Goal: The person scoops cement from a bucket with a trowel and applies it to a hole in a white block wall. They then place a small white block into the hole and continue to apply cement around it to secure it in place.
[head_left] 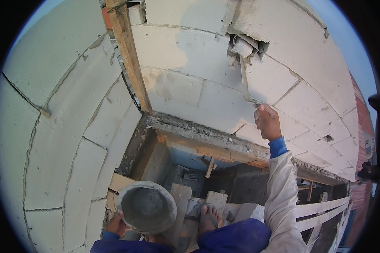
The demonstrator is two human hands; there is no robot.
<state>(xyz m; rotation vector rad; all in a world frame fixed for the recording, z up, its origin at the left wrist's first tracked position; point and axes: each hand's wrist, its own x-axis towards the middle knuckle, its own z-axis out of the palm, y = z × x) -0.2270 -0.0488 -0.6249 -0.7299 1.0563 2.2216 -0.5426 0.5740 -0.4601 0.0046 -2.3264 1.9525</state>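
Observation:
My left hand [117, 223] grips the side of a grey round bowl [146, 208], its inside coated with grey material, held low over the planks. Raised against the white block wall [173, 50], my right hand [267, 118] is closed on a thin grey trowel [248, 95], seen nearly edge-on and pointing up toward a ragged hole [234, 46] with a loose white block piece [242, 45] in it. Whether the trowel touches the wall I cannot tell.
A timber post [130, 57] stands at the corner by a second block wall [55, 135]. My sandalled foot [209, 217] rests on rough planks [179, 198] over a dark opening. Rails [321, 206] run at the right. A concrete ledge [190, 126] edges the wall's base.

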